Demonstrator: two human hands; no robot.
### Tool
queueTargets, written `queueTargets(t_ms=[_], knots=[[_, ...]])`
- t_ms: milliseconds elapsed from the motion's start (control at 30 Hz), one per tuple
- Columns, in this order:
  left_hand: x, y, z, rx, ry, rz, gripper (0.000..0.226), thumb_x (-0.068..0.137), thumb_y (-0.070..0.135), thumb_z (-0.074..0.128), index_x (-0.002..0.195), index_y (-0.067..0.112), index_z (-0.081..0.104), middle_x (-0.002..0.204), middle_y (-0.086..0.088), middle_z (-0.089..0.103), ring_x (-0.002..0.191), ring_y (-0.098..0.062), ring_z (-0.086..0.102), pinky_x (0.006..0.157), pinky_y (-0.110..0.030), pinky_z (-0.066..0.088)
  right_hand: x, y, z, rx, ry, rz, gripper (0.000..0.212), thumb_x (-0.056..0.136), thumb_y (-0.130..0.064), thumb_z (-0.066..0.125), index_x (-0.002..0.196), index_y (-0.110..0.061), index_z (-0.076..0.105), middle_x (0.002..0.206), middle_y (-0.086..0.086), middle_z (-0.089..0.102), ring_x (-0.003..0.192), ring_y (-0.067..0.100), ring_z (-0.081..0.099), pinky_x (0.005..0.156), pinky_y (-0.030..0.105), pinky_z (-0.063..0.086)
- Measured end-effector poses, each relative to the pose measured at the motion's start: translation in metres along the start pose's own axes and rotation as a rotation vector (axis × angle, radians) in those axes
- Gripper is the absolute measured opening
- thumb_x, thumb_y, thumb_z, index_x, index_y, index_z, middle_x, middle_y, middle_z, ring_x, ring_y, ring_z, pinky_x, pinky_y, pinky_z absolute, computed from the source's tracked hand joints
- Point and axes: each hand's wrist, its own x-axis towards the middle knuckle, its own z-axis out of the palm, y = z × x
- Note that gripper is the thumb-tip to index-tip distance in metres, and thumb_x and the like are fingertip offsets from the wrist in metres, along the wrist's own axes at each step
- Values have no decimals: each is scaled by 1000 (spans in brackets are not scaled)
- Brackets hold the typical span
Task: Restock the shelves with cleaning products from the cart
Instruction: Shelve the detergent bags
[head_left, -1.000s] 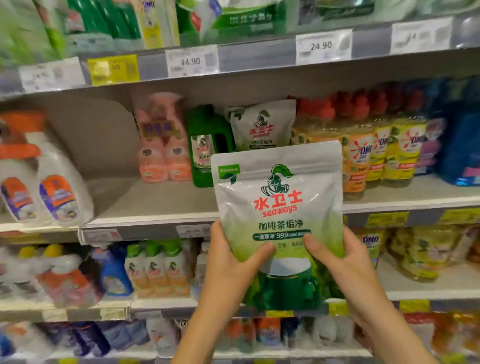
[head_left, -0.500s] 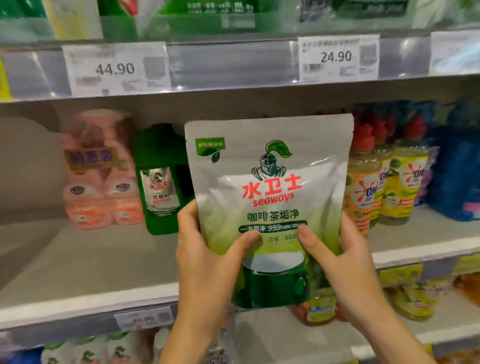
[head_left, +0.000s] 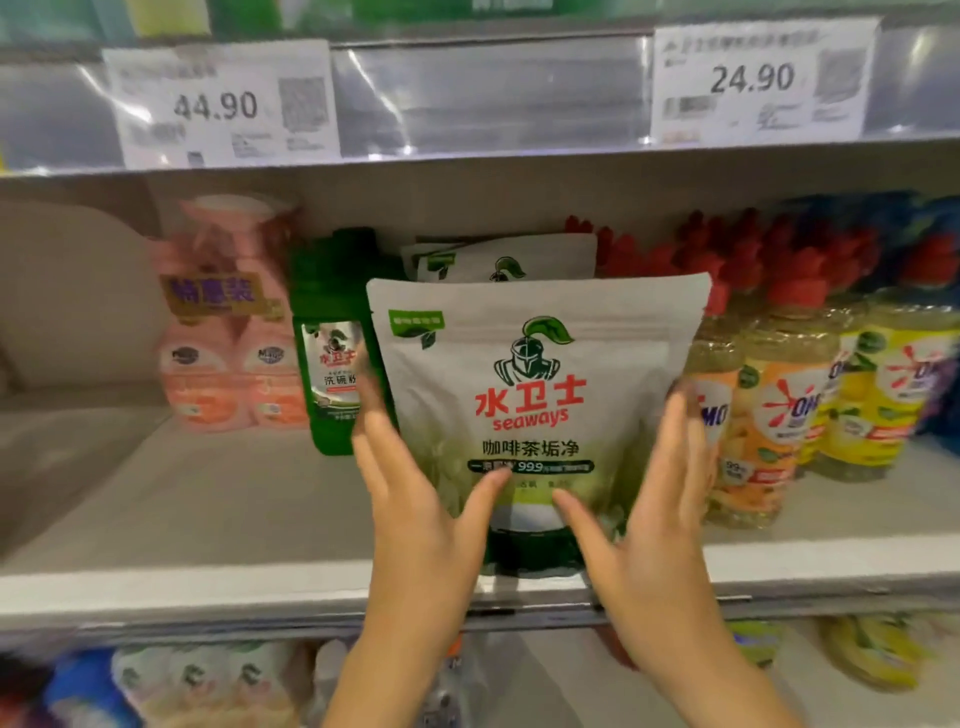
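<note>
Your pouch (head_left: 535, 395) stands upright at the front edge of the shelf (head_left: 208, 519), between the green bottle (head_left: 332, 343) and the yellow bottles (head_left: 779, 405). Your left hand (head_left: 415, 519) and right hand (head_left: 660, 519) flank it with fingers straight and spread, thumbs on its lower front. The fingertips are blurred, so you cannot tell whether they touch its sides. Your palms cover the pouch's bottom corners. Behind it, only the top of a second pouch (head_left: 498, 260) shows. The lower shelf's goods are too blurred to read.
</note>
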Motion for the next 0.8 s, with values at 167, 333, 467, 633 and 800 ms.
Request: queueTargets(t_ms=[167, 333, 467, 633, 800], knots=[[-6, 1, 3, 39, -104, 185, 104, 84, 19, 68, 149, 42, -10, 159, 7, -9, 145, 2, -6, 114, -9, 9, -2, 1, 1, -288, -9, -277, 62, 76, -26, 66, 132, -5, 49, 145, 21, 29, 138, 35, 21, 110, 55, 23], [-22, 0, -9, 142, -120, 342, 48, 89, 37, 58, 134, 35, 40, 133, 10, 43, 128, -7, 43, 105, -15, 35, -12, 6, -11, -253, -178, -324, 17, 78, -25, 76, 90, -15, 70, 91, 4, 62, 86, 25, 58, 70, 34, 52], [-17, -1, -18, 398, -463, 291, 15, 92, 46, 47, 99, 34, 54, 90, 17, 55, 84, -2, 54, 73, -23, 47, -11, 10, -12, -272, -407, -261, 21, 70, -26, 83, 76, -21, 63, 75, -5, 53, 66, 17, 56, 52, 26, 44], [8, -6, 0, 620, -666, 91, 16, 95, 38, 47, 105, 27, 53, 111, 7, 56, 100, -20, 57, 80, -32, 47, 5, 3, 5, -431, -574, -126, 17, 90, -29, 62, 107, -29, 61, 103, -2, 52, 93, 22, 56, 63, 31, 48], [30, -13, 30, 696, -846, -89, 30, 96, 19, 46, 126, 14, 47, 130, -7, 50, 115, -28, 53, 94, -41, 45, 26, 13, 31, -406, -679, -39, 44, 89, -13, 51, 130, -26, 45, 132, 0, 36, 121, 24, 39, 86, 34, 48]])
